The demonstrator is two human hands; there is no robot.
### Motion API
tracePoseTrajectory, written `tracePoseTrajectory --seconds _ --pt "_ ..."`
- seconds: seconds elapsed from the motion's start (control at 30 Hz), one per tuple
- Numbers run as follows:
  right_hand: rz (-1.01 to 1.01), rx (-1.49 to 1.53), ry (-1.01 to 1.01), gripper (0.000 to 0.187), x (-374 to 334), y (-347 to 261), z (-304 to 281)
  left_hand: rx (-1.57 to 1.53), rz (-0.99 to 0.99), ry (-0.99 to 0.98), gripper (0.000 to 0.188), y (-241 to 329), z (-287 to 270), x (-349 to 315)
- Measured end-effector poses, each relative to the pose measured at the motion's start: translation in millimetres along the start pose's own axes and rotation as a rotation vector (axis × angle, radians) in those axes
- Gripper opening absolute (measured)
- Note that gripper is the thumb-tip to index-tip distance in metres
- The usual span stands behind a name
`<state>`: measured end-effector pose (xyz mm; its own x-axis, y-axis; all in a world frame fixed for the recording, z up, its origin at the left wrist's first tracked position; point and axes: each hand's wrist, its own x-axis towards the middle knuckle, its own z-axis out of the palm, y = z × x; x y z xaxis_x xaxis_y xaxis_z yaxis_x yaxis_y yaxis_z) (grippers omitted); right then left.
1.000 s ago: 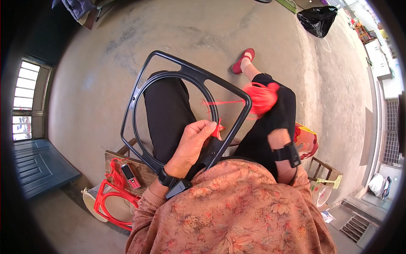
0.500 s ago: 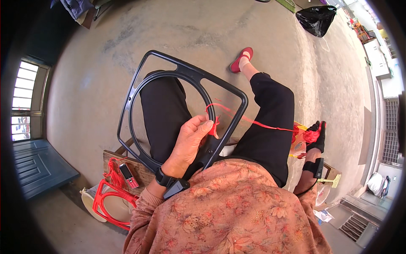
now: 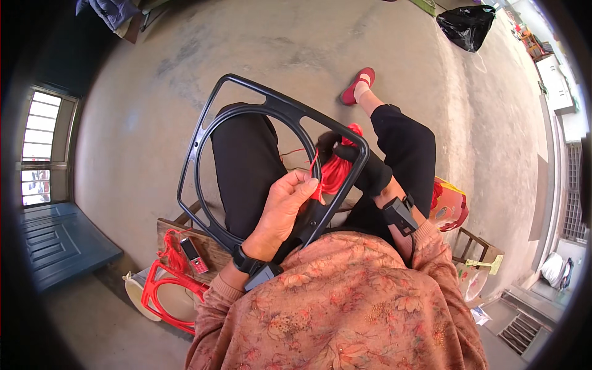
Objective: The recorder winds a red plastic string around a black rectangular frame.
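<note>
A black square frame (image 3: 274, 100) with a round ring inside it rests tilted over my thighs. My left hand (image 3: 279, 206) pinches the right side of the ring, thumb on top, where red cord is wrapped around it. My right hand (image 3: 372, 171), in a black glove, is closed around a loose bundle of red cord (image 3: 336, 174) beside the ring. The frame's outer right bar crosses in front of that hand and hides part of it. A strand runs from the bundle area to the ring near my left fingertips.
At my left, a wooden bench (image 3: 213, 237) carries a mobile phone (image 3: 194, 256) and more red cord (image 3: 175, 256). Below these is a red frame (image 3: 151, 287). A red and yellow bag (image 3: 450, 206) stands to my right. A black plastic bag (image 3: 467, 28) lies farther off.
My right hand has come in from the far right with the bundle of red cord to the ring. The long taut strand has gone slack. My left hand keeps its pinch.
</note>
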<state>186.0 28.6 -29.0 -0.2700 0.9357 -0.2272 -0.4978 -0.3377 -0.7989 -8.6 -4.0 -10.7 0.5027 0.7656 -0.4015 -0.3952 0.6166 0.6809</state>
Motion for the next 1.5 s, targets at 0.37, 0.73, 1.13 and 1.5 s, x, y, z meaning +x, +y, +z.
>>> tracePoseTrajectory --seconds 0.37,0.73,1.13,1.5 --pt "0.06 0.18 0.078 0.052 -13 16 2 -0.014 -0.007 0.006 0.012 3 2 0" --pt "0.129 0.067 -0.085 0.026 -10 29 -33 -0.007 0.002 -0.003 0.01 3 0 1" --pt "0.154 -0.068 -0.104 0.026 1 21 -28 -0.032 0.024 0.02 0.011 3 4 1" --pt "0.112 0.15 -0.082 0.023 -31 14 -10 -0.04 -0.003 0.002 0.018 3 0 0"
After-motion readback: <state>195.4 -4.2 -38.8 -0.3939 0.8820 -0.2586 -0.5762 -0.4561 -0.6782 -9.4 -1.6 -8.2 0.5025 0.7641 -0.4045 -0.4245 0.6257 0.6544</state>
